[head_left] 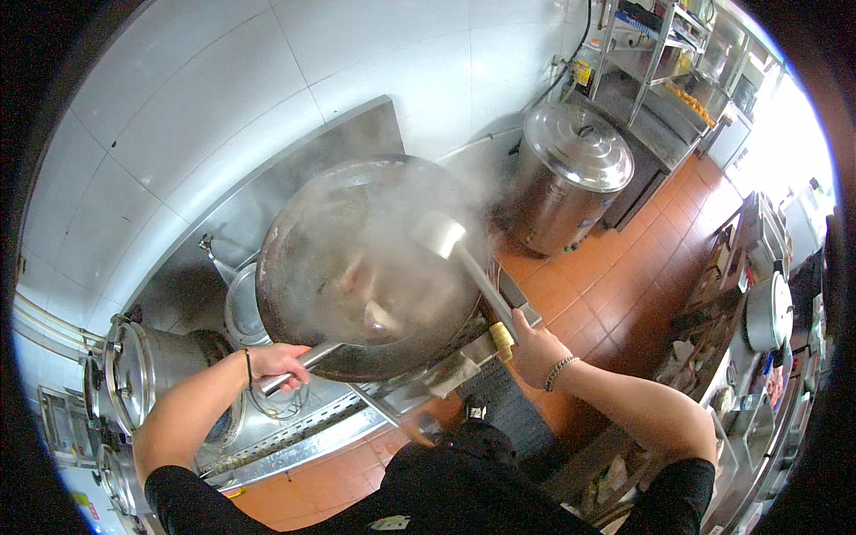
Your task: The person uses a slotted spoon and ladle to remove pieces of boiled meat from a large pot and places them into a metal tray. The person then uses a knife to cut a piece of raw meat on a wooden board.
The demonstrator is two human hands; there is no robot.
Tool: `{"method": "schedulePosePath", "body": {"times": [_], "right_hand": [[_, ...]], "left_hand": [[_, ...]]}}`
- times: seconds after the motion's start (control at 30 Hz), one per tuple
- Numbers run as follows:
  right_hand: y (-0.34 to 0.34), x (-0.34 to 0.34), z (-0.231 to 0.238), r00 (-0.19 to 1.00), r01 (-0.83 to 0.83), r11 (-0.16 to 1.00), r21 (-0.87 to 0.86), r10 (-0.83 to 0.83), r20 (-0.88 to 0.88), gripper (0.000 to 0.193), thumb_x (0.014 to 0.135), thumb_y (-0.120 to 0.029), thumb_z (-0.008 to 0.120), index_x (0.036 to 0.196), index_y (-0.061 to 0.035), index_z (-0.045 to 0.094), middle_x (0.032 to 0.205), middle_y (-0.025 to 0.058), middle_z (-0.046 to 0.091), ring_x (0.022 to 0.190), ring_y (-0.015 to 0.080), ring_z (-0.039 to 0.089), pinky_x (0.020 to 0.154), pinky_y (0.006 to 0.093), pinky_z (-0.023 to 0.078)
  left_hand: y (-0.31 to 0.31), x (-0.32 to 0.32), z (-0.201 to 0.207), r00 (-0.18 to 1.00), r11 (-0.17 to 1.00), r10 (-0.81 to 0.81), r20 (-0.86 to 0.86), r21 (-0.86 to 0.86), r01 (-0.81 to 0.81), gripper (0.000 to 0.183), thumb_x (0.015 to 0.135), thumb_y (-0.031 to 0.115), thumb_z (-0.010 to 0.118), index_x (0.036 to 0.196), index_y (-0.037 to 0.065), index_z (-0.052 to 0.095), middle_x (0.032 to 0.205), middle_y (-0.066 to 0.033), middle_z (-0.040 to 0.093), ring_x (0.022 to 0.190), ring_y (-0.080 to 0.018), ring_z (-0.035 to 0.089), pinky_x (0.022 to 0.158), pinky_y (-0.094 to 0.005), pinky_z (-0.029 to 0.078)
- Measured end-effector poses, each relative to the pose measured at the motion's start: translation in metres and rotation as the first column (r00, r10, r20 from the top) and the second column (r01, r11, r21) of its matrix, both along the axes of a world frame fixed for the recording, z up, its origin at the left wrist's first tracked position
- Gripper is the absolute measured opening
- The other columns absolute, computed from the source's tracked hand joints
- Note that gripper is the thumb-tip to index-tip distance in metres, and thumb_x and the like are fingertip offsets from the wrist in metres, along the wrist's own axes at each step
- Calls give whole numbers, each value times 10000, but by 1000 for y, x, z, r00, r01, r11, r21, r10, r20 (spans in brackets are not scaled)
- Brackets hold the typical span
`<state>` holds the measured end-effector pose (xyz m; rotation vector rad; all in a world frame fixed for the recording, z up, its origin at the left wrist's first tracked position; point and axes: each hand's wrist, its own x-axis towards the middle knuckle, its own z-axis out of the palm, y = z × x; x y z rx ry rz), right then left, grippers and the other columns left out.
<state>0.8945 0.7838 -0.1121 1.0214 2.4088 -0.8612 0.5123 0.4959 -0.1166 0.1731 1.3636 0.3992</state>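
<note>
A big dark wok [283, 308] sits on the stove in front of me, full of rising steam. Pale and reddish-brown pieces of food [379, 319] show dimly inside it. My right hand [535, 354] is wrapped around the handle of a ladle [482, 281], whose wooden end sticks out below the fist. The ladle's metal bowl is over the right half of the wok. At the near left rim, my left hand [278, 364] is closed on a metal handle [319, 355] that reaches over the edge. Steam hides the far end of that tool, so its kind is unclear.
A tall lidded steel stockpot [555, 205] stands beyond the wok on the right. Another lidded pot [134, 374] is at the far left. A wire strainer [278, 406] lies near my left hand. Right of me runs a cluttered counter with a white pot [769, 312].
</note>
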Motion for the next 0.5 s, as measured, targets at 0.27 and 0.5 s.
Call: {"method": "schedulePosePath", "body": {"times": [0.27, 0.5], "right_hand": [[-3, -7, -8, 994, 77, 997, -31, -79, -73, 582, 937, -197, 528, 1414, 21, 275, 974, 355, 635, 951, 484, 641, 846, 521, 505], [-3, -46, -17, 995, 18, 1000, -11, -19, -100, 516, 928, -205, 535, 1329, 44, 326, 987, 356, 637, 939, 484, 646, 824, 533, 511]], "left_hand": [[32, 53, -57, 944, 932, 320, 87, 152, -330, 339, 878, -15, 616, 1121, 3, 380, 685, -67, 533, 513, -124, 535, 455, -289, 476], [60, 61, -97, 926, 900, 375, -35, 255, -355, 557, 830, -5, 618, 1263, -65, 273, 626, -96, 558, 476, -207, 579, 462, -374, 510]]}}
